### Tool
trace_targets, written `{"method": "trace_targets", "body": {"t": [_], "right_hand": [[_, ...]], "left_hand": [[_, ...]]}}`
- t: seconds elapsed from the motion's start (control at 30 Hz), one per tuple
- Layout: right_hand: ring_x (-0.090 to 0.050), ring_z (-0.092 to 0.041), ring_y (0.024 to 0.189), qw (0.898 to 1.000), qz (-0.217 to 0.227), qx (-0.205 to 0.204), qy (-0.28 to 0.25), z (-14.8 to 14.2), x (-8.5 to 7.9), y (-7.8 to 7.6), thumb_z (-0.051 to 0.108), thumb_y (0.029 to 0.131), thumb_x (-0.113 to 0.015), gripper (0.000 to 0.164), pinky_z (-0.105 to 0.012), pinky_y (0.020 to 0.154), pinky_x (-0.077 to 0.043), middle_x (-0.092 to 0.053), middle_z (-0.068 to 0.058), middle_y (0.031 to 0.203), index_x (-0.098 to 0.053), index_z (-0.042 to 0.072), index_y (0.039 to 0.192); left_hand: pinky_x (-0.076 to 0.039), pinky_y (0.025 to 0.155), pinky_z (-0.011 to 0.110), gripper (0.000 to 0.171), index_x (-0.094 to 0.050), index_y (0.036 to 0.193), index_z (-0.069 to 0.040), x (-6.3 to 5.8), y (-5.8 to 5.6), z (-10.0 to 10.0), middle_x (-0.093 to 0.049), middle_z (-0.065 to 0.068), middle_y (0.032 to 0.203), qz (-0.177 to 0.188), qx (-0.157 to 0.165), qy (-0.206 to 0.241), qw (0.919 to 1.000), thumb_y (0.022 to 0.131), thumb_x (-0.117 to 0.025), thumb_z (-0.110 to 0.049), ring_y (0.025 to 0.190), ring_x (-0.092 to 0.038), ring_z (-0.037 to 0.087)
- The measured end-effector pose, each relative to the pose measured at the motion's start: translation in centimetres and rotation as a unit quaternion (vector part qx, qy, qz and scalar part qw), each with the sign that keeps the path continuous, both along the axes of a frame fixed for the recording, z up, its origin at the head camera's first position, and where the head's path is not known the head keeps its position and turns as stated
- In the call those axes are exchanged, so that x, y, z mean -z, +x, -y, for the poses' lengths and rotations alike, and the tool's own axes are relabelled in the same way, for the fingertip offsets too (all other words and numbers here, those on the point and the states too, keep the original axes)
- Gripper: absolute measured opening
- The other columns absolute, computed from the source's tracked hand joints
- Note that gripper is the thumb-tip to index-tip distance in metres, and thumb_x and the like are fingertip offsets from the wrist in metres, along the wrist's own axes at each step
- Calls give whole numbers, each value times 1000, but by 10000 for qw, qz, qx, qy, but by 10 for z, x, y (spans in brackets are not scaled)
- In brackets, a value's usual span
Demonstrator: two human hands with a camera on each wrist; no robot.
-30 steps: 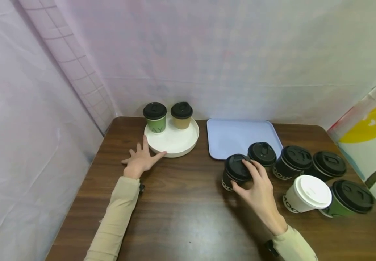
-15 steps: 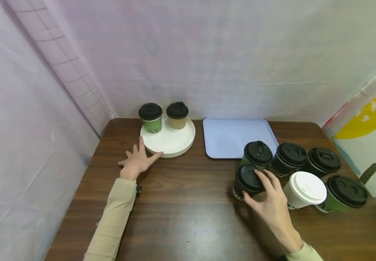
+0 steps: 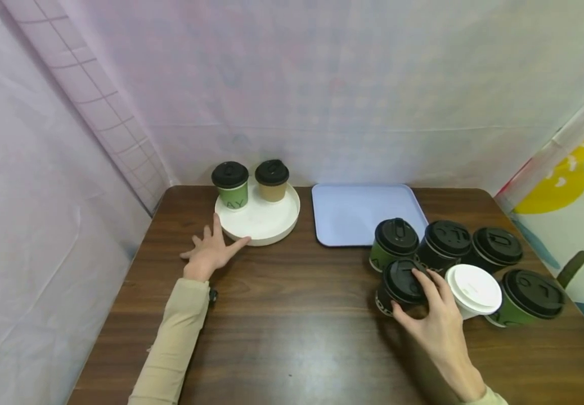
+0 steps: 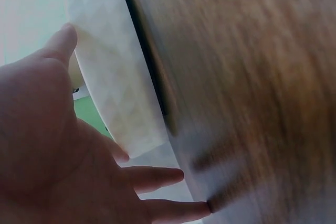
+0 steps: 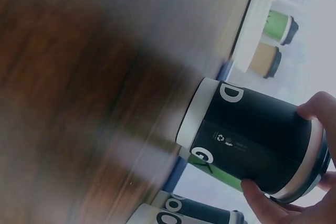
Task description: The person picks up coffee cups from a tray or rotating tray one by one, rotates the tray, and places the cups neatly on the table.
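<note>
My right hand [image 3: 441, 334] holds a black paper coffee cup [image 3: 398, 287] with a black lid, thumb on one side and fingers on the other. In the right wrist view this cup [image 5: 247, 135] shows white lettering; its white-banded base is close to the table. My left hand [image 3: 207, 256] has its fingers spread, with thumb and forefinger against the rim of a round white tray [image 3: 264, 239]. The left wrist view shows the tray's patterned wall [image 4: 115, 77] beside these fingers. On the tray stand a green cup [image 3: 234, 198] and a tan cup [image 3: 273, 193], both black-lidded.
A pale blue rectangular tray [image 3: 363, 211] lies at the back. Beside the held cup stand a green cup [image 3: 379, 259], a white cup [image 3: 474, 289], two black cups, one with its lid [image 3: 446, 237] nearest the tray, and another green cup [image 3: 515, 309]. A curtain [image 3: 297, 112] hangs behind.
My right hand has moved the black cup rightward and nearer to me, from in front of the blue tray to beside the white cup. The left hand keeps its place at the round tray.
</note>
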State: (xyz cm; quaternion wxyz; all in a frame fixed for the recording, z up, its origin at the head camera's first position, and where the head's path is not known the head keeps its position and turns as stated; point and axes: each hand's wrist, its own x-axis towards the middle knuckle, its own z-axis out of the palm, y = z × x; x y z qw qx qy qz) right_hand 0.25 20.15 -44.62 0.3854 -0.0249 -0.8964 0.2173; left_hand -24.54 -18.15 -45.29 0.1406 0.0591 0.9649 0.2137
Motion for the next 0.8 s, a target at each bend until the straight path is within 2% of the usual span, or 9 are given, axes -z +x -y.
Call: {"method": "trace_targets", "body": {"t": [0.2, 0.57, 0.7, 0.8], "right_hand": [[-56, -46, 100, 10000, 18, 34, 26, -1, 2, 1, 15, 57, -82, 75, -56, 77, -45, -54, -28, 122, -58, 6, 127], [-54, -51, 107, 9994, 263, 200, 86, 1, 0, 4, 14, 60, -82, 79, -63, 74, -47, -49, -31, 131, -53, 6, 133], [-52, -53, 111, 9987, 379, 326, 100, 0, -2, 10, 18, 61, -82, 83, -65, 74, -46, -46, -31, 135, -49, 5, 136], [-51, -53, 111, 9985, 306, 437, 141, 1, -10, 17, 21, 62, -80, 82, -67, 75, -45, -45, -31, 135, -48, 4, 136]], "left_hand": [[-6, 84, 88, 120, 28, 147, -18, 1, 0, 1, 4, 31, 155, 18, -3, 43, 10000, 71, -30, -91, 135, 4, 63], [-6, 84, 88, 116, 27, 147, -19, -2, 2, 3, 4, 30, 156, 19, -12, 45, 10000, 75, -35, -86, 135, 3, 63], [-6, 84, 88, 117, 26, 148, -19, -3, 2, 2, 5, 30, 156, 27, 16, 19, 10000, 75, -38, -85, 135, 2, 63], [-6, 84, 88, 119, 26, 148, -18, -4, 3, 1, 6, 30, 156, 34, 70, 4, 10000, 74, -39, -86, 134, 1, 64]]}}
